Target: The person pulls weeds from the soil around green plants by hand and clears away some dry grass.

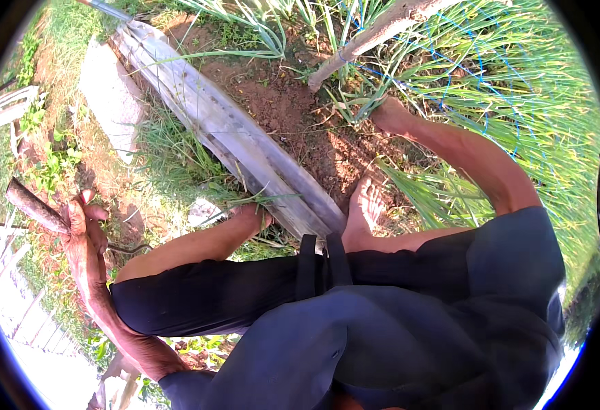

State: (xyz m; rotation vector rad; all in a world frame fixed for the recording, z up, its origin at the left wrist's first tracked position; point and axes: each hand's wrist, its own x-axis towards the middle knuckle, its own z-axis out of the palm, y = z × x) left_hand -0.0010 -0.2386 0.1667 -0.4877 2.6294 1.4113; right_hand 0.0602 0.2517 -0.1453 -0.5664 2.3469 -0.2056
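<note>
Over at the left, my left hand (88, 223) is closed around a short brown wooden handle (35, 205), whose blunt end points up and left. A small red and white spot shows at the fingers; I cannot tell what it is. My right hand (391, 117) reaches down among green onion plants (359, 106) at the edge of the bed. Leaves stick out past its fingers. The fingertips are hidden, so whether they grip the stems is unclear. More long onion leaves (423, 192) lean over below the right forearm.
A slanting wooden post (371, 43) stands by the right hand, with blue netting (451, 77) strung across the onion bed (541, 118). A long folded plastic sheet (228, 118) runs between my bare feet. Beside it lie a pale rock or sack (110, 95) and reddish soil (284, 97).
</note>
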